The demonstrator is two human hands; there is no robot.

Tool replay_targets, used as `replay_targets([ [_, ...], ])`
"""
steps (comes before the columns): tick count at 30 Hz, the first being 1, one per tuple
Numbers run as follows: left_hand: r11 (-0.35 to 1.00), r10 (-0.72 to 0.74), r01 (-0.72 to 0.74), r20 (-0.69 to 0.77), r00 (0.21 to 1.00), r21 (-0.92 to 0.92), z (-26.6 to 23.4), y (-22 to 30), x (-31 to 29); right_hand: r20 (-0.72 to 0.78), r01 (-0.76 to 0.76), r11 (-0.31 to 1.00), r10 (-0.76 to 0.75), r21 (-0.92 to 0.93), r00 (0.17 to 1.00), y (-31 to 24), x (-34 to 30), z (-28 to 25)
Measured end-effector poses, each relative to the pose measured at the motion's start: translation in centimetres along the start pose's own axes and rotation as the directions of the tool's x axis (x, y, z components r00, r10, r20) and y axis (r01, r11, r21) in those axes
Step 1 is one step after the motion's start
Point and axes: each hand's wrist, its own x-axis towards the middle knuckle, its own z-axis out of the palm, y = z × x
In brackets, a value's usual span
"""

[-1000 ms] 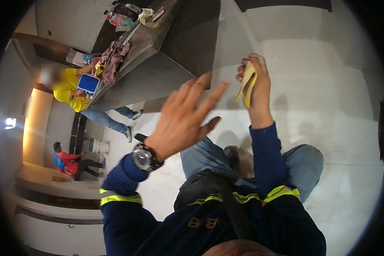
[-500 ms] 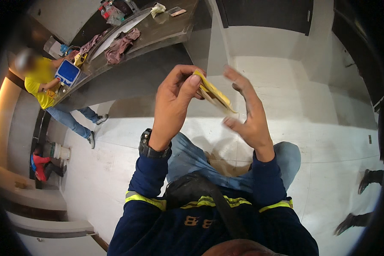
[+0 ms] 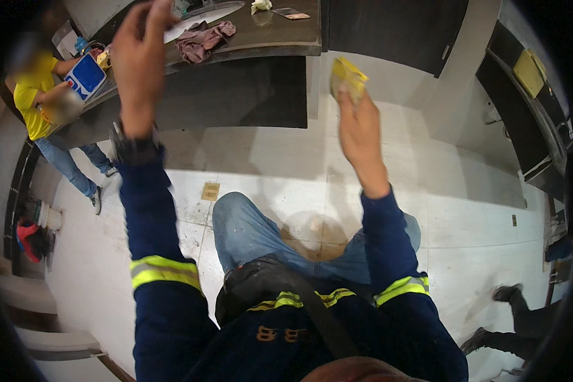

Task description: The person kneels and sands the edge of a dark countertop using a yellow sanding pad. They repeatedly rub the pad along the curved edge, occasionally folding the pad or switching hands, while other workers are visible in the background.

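My right hand [image 3: 358,124] is raised ahead of me, its thumb and fingers closed on a folded yellow sheet [image 3: 348,74] that looks like sandpaper. The sheet's upper part sticks out beyond the fingertips, in front of the dark counter's right end. My left hand [image 3: 140,70] reaches high at the upper left, blurred and partly cut off by the top edge. Its fingers look stretched out, with nothing seen in them. Behind it is the dark counter [image 3: 274,38], where a crumpled mauve cloth [image 3: 204,41] lies at the edge. Whether that hand touches the counter I cannot tell.
A person in a yellow shirt [image 3: 38,95] stands at the left beside a blue-and-white container [image 3: 86,76]. Farther left, someone in red crouches by a white bucket [image 3: 49,218]. Another person's legs [image 3: 522,318] show at right. A yellow sheet [image 3: 528,73] rests on the right-hand ledge.
The folded yellow sheet has passed from my left hand to my right. My hands have spread apart, the left going up and leftward. The view has shifted to the right.
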Motion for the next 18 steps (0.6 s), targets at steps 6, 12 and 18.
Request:
replay_targets([
  [6, 0.854, -0.179, 0.005, 0.286, 0.941, 0.52, 0.5, -23.3, 5.6, -0.134, 0.236, 0.971, -0.239, -0.042, 0.962, -1.2, 0.4, 8.2],
  [12, 0.864, -0.229, -0.166, 0.665, 0.711, 0.475, 2.0, -26.5, 6.4, 0.066, 0.003, 1.0, -0.004, 0.021, 0.998, -2.3, 1.0, 6.8],
  [18, 0.786, -0.399, -0.07, 0.589, 0.703, 0.615, 2.0, -24.5, 5.7, -0.105, 0.213, 0.976, -0.218, -0.052, 0.97, -2.0, -0.3, 7.9],
])
